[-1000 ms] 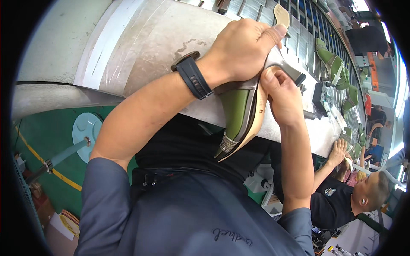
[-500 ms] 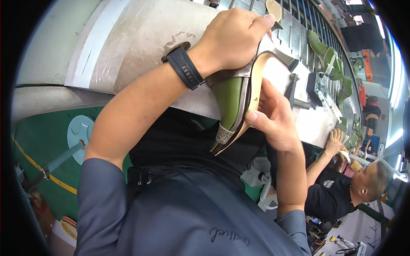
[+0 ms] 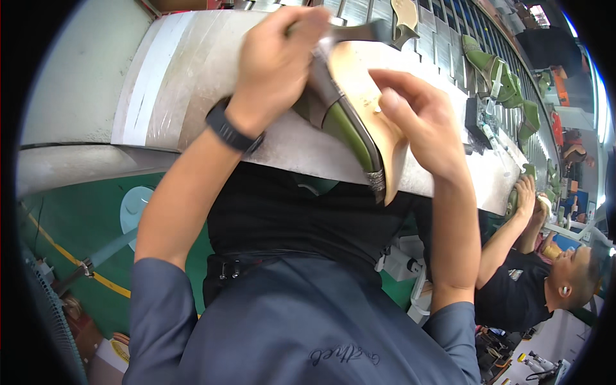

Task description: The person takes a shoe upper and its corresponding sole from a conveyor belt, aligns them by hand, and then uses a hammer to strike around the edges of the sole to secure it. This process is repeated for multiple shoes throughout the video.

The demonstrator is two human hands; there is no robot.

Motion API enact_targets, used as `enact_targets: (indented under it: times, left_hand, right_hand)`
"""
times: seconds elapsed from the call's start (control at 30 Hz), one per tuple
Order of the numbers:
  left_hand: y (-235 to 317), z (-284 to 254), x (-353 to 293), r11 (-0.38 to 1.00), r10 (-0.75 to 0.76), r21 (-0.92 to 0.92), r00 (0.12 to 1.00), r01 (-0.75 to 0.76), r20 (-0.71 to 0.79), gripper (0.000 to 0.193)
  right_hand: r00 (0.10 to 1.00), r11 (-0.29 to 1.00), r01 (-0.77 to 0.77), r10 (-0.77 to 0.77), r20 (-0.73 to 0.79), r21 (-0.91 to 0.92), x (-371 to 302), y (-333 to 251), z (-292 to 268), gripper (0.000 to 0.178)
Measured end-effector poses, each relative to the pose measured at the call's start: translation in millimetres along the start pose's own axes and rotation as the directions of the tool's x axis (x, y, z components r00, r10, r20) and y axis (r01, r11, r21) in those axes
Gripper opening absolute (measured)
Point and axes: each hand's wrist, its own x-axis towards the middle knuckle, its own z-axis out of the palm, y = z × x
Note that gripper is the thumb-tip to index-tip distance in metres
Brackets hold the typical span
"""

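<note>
Blur hides much of the person's left hand (image 3: 276,64), so its fingertips are hard to make out. That hand is wrapped around the heel end of 1 pointed green and dark brown shoe (image 3: 350,133). The shoe is up in front of the person, over the long pale grey metal bench (image 3: 212,70). Its toe points down toward the person, and its dark high heel (image 3: 362,32) sticks out to the right. Near the toe there is 1 sparkly silver band (image 3: 375,179). The smooth tan sole (image 3: 356,67) faces up and to the right. The right hand (image 3: 420,119) is over the sole, with its thumb and fingers bent and a bit apart. It covers part of the sole's edge, and it is too hard to tell if it grips or only touches.

On the left wrist is 1 black watch (image 3: 230,130). Past the shoe is 1 loose tan sole piece (image 3: 404,13), cut off at the top. At least 3 green shoes (image 3: 481,59) sit at the right; more green bits farther off are too small to count. Near them is 1 black box (image 3: 476,122). There is 1 other person (image 3: 513,289) in a black top, with a small, unclear thing by the hands.
</note>
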Motion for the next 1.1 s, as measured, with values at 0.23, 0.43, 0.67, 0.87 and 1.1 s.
enact_targets:
  times: [0.23, 0.43, 0.67, 0.87, 1.1]
  left_hand:
    - [45, -48, -99, 0.894, 0.254, 0.289, 0.92, -0.341, 0.299, 0.077]
    - [45, -37, -89, 0.791, 0.289, 0.349, 0.809, -0.503, 0.511, 0.072]
    - [47, -39, -93, 0.81, 0.239, 0.349, 0.808, -0.472, 0.539, 0.06]
    - [46, -38, -96, 0.791, 0.241, 0.37, 0.803, -0.488, 0.545, 0.059]
    - [41, -32, -101, 0.772, 0.296, 0.371, 0.809, -0.515, 0.507, 0.059]
  right_hand:
    - [0.926, 0.772, 0.375, -0.34, 0.165, -0.513, -30, 9, -31, 0.076]
    - [0.896, 0.756, 0.444, -0.385, 0.222, -0.482, -31, 20, -32, 0.076]
    - [0.933, 0.688, 0.353, -0.312, 0.18, -0.634, -32, 5, -16, 0.063]
    - [0.94, 0.647, 0.341, -0.239, 0.244, -0.682, -25, -3, -10, 0.066]
    - [0.916, 0.711, 0.349, -0.121, 0.383, -0.611, -3, -21, 7, 0.063]
